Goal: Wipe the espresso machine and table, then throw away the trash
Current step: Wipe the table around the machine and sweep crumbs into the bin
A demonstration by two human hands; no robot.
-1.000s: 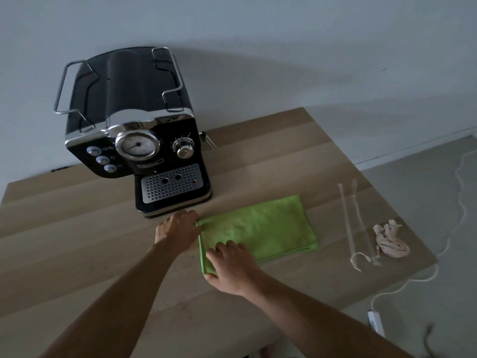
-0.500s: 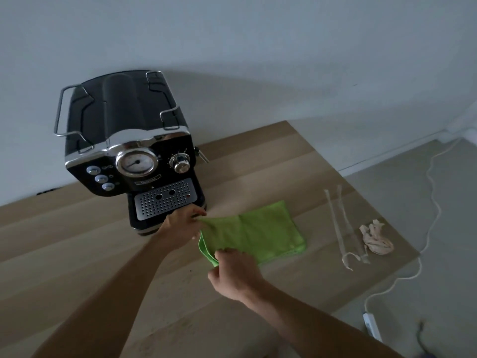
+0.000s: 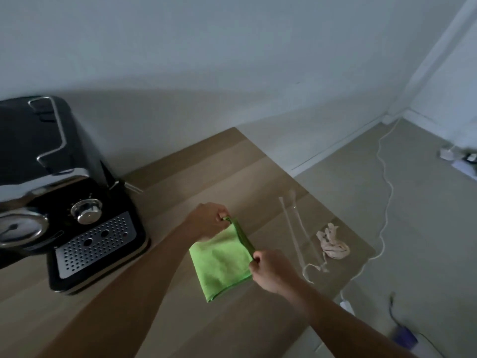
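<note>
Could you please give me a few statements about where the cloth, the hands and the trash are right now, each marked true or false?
1. Both hands pinch the same raised edge of the green cloth. True: the left hand holds its far end, the right hand its near end.
2. The cloth is draped over the espresso machine. False: it hangs from the hands down onto the wooden table, to the right of the machine.
3. The crumpled tissue is in the right hand. False: it lies on the table near the right edge.
4. Clear plastic wrappers lie between the cloth and the tissue. True.
5. A white cable runs across the floor. True.
</note>
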